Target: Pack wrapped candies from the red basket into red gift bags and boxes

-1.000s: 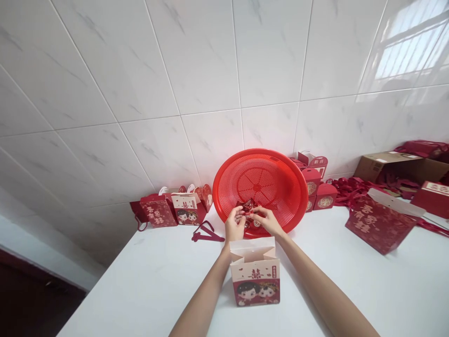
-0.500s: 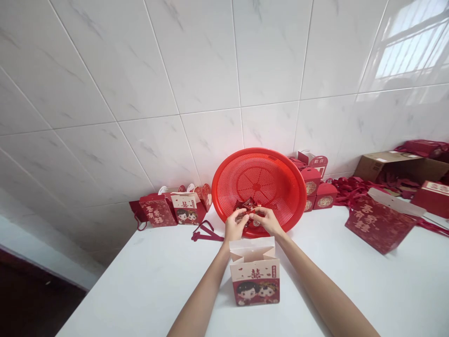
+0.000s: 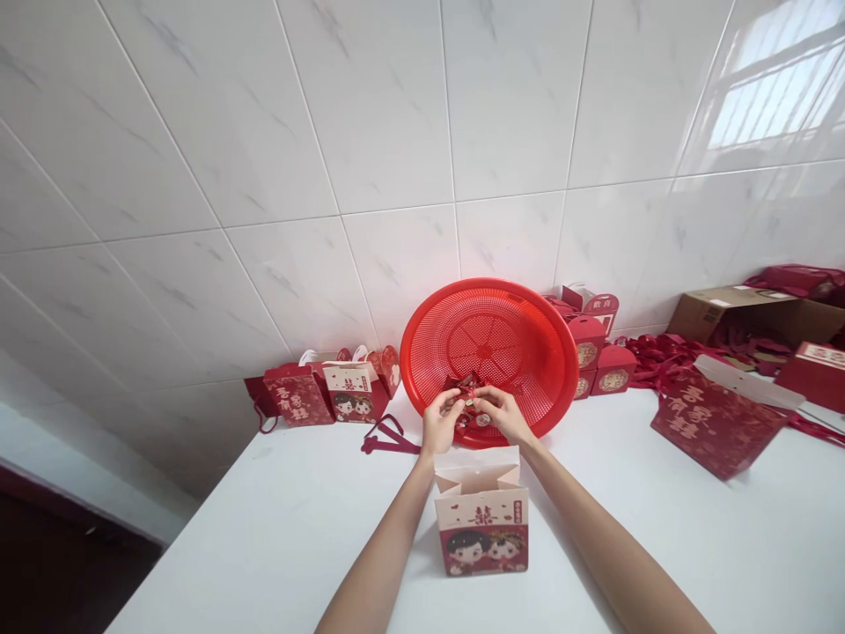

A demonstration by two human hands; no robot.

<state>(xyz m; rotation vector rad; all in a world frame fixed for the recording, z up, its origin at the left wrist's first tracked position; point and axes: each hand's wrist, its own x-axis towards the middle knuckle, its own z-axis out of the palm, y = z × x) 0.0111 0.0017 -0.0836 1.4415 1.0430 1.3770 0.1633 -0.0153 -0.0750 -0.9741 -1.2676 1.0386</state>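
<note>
Both of my hands are at the low front side of a red plastic colander point(image 3: 422, 317), which is tilted up toward the wall. Small red-wrapped candies point(image 3: 484, 420) lie in its bottom. The fingers of my left hand point(image 3: 441, 424) are bent and closed on a candy at the pile. Opposite it, my right hand point(image 3: 507, 417) pinches a candy too, its fingertips a little apart from the left ones. Between my forearms stands a red and cream gift box point(image 3: 481, 533) with a cartoon couple on its front. Its top flaps are up and the top is open.
Red gift bags point(image 3: 300, 396) and a dark red ribbon strap point(image 3: 389, 438) are on the left. Small red boxes point(image 3: 613, 370) are stacked right of the colander. A dark red box point(image 3: 716, 423), loose ribbons point(image 3: 650, 357) and a cardboard carton point(image 3: 732, 304) are farther right. A tiled wall runs behind.
My fingertips have moved slightly apart, and more of the candies shows between my hands. The gift box and the colander stay in place.
</note>
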